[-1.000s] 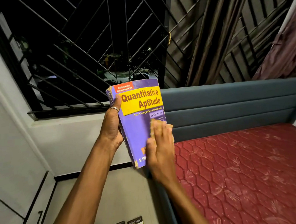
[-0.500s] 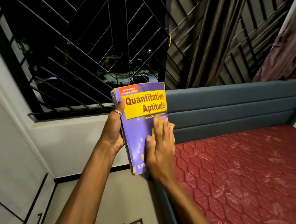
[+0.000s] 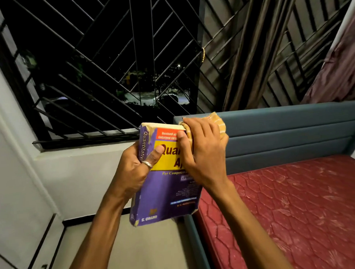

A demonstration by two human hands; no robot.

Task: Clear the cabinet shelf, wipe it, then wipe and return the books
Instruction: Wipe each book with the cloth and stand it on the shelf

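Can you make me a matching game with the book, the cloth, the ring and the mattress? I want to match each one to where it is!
Things:
1. book
2. cloth
3. ring
4. mattress

Places:
A. on a finger of the left hand
B. under the right hand, at the book's top edge
C. lying on the right, beside the blue headboard
D. gripped by the left hand at its spine

Pairs: 1-D, 2-B, 3-A, 4-C
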